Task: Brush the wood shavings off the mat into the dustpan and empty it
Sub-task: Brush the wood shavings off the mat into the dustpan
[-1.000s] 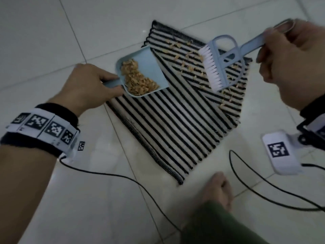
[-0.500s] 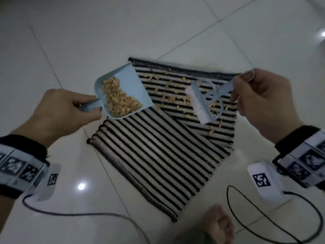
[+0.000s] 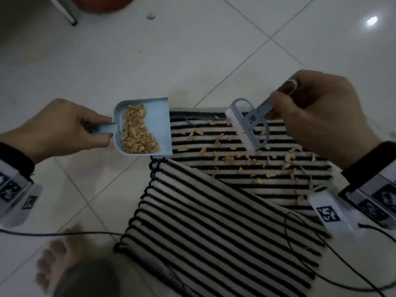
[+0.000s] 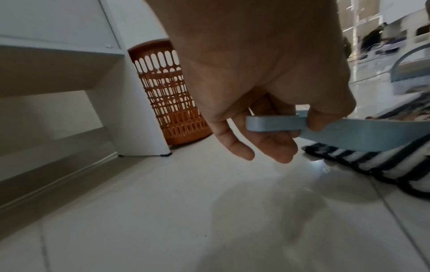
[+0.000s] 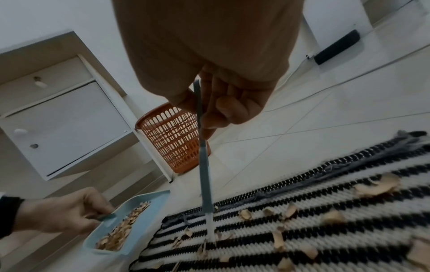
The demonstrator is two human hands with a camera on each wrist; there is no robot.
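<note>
A black-and-white striped mat (image 3: pixel 225 221) lies on the tiled floor, its near part folded over. Wood shavings (image 3: pixel 240 159) are scattered on its far half (image 5: pixel 325 217). My left hand (image 3: pixel 64 129) grips the handle of a light blue dustpan (image 3: pixel 158 116), held at the mat's far left corner with a heap of shavings (image 3: pixel 137 133) in it (image 5: pixel 121 231). In the left wrist view the fingers (image 4: pixel 274 147) curl under the dustpan's handle (image 4: pixel 272 125). My right hand (image 3: pixel 317 116) grips the handle of a blue brush (image 3: pixel 246 127), its white bristles down on the mat (image 5: pixel 207 184).
An orange slotted waste basket (image 4: pixel 172 92) stands beside a white cabinet (image 5: pixel 60 125) on the floor beyond the mat (image 5: pixel 174 139). Black cables (image 3: pixel 300 239) trail over the mat's near right part and across the floor. A bare foot (image 3: pixel 57 260) is at the lower left.
The view has swung, so the mat now sits lower and to the right. The dustpan has come to the mat's far left corner, and the brush has dropped onto the mat near its far edge.
</note>
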